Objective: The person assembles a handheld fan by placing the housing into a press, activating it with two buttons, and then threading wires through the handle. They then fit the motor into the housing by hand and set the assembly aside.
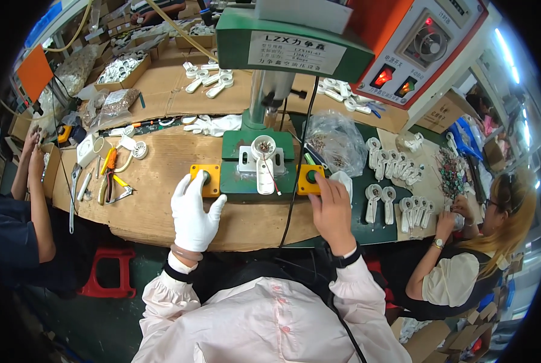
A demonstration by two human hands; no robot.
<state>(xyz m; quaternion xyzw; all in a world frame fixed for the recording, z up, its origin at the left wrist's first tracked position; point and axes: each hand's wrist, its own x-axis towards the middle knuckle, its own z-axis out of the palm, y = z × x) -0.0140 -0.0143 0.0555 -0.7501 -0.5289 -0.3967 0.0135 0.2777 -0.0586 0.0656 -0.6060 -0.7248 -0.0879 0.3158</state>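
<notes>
A green bench press stands in front of me. On its metal fixture lies a white fan-shaped plastic housing, its round cup away from me, its handle toward me, a thin wire beside it. My left hand, in a white glove, rests with fingertips at the green button of the left yellow button box, thumb spread apart. My bare right hand reaches over the green button of the right yellow button box, fingers stretched out. Neither hand holds anything; no hand touches the housing.
Pliers and a wrench lie left. A plastic bag of small parts sits right of the press, near rows of white housings. A black cable hangs before the press. Co-workers sit on both sides; one handles parts.
</notes>
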